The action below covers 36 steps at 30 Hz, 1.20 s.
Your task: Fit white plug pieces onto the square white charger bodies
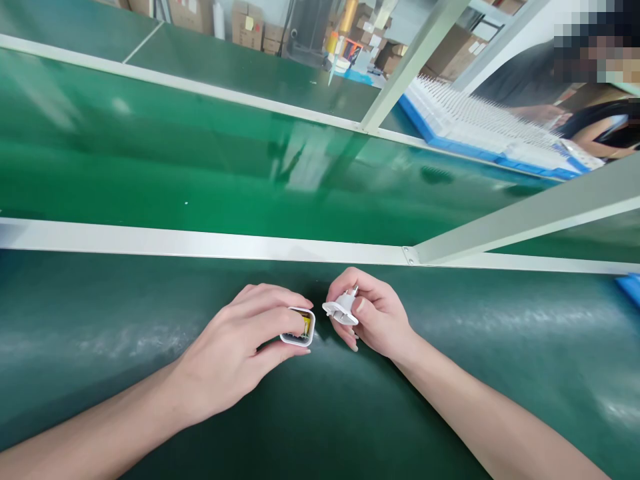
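Between the fingers of my left hand [240, 340] is a white charger housing [313, 328], its open end facing right. Inside it shows a yellow part, and my index finger reaches over the opening and covers some of it. A short gap to the right, my right hand [375, 313] pinches a white plug cover [341, 311]. Metal pins stick up from the cover toward the upper right, and its wide flange faces the housing. The two pieces are apart. Both hands are just above the dark green bench top [320, 427].
Beyond the bench runs a white metal rail [200, 245], with a slanting post [525, 217] at the right. Behind it a green conveyor belt [150, 167] crosses the view. Upper right, a person [530, 80] is by blue trays [465, 148] of white pieces. Cardboard boxes [247, 27] stand at the back.
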### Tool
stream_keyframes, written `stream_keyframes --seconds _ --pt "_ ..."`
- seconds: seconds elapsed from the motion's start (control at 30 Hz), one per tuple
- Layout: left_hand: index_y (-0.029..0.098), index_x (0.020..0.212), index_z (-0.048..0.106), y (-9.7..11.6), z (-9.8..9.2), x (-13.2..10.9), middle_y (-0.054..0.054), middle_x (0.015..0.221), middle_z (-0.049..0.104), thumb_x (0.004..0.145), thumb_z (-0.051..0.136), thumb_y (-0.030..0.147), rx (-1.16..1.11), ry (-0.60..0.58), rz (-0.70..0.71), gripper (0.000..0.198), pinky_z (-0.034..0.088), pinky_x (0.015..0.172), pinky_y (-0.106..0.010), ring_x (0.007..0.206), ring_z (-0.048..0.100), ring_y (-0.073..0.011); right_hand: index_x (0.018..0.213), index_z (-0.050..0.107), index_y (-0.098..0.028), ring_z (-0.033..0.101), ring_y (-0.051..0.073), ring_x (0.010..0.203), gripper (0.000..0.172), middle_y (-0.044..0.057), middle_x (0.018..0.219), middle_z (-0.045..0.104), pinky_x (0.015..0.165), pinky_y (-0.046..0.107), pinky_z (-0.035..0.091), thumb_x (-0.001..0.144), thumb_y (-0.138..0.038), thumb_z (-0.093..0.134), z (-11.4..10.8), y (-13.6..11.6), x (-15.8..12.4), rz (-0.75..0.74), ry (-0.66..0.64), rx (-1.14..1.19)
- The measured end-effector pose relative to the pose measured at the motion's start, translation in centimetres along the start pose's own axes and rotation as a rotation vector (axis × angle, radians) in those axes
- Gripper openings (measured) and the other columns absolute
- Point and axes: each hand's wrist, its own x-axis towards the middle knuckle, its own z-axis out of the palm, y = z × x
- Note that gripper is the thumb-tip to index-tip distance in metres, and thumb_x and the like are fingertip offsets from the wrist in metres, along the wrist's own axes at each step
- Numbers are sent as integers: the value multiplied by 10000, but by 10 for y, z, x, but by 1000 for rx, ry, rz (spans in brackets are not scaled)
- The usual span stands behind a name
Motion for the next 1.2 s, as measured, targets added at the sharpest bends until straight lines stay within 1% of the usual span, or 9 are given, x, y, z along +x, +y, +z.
stream_keyframes --seconds 0.4,0.47,0.53,0.6,0.67,0.73,0.8,0.97,1.2 --pt "257 1007 638 -2 2 -1 92 1241 637 974 644 167 -17 22 -12 96 423 1011 -220 1162 570 -80 908 586 -174 492 106 374 354 -46 538 552 378 187 349 1016 -499 676 1 1 -1 1 16 -78" --pt "274 1014 638 0 2 0 95 1229 648 952 679 198 -23 12 -116 106 445 983 -244 1145 583 -106 899 575 -184 497 108 380 330 -53 541 549 391 197 355 1014 -472 686 2 0 -1 -11 24 -100" --pt "299 1060 622 2 2 2 96 1185 666 918 722 255 -18 -21 -308 179 470 906 -272 1088 604 -137 921 598 -188 515 103 430 274 -37 623 589 422 207 373 993 -418 726 5 -4 -3 -49 51 -188" --pt "314 1118 583 5 2 5 98 1151 673 888 747 302 -3 -68 -483 283 470 847 -293 1055 608 -164 983 631 -196 536 103 517 178 -2 766 648 478 223 403 990 -341 735 10 -10 -6 -152 80 -412" --pt "312 1137 547 7 2 7 99 1150 670 874 755 321 13 -117 -545 336 461 845 -310 1080 587 -185 1055 641 -206 536 111 586 99 15 849 667 539 240 420 1016 -282 692 16 -13 -8 -299 54 -697" --pt "307 1133 535 8 2 8 96 1151 666 876 750 338 29 -151 -538 337 454 848 -318 1118 554 -203 1099 626 -202 522 118 618 64 12 829 650 573 249 414 1054 -248 626 22 -15 -8 -415 -19 -882" --pt "303 1120 539 8 3 9 88 1123 667 885 738 354 37 -164 -532 312 452 832 -317 1130 535 -212 1113 606 -189 498 120 622 62 4 795 608 578 249 396 1078 -233 580 26 -14 -7 -462 -61 -958" --pt "294 1108 550 7 5 11 84 1122 663 896 724 386 41 -181 -537 289 456 843 -334 1126 528 -220 1106 565 -182 454 127 622 75 -2 778 564 577 252 357 1107 -243 521 29 -12 -6 -483 -72 -1015" --pt "296 1121 561 8 5 10 79 1147 659 904 715 363 47 -170 -530 274 466 860 -347 1156 521 -224 1063 551 -179 415 121 613 32 -28 744 496 585 259 325 1059 -173 582 35 -16 -10 -464 -56 -1035"
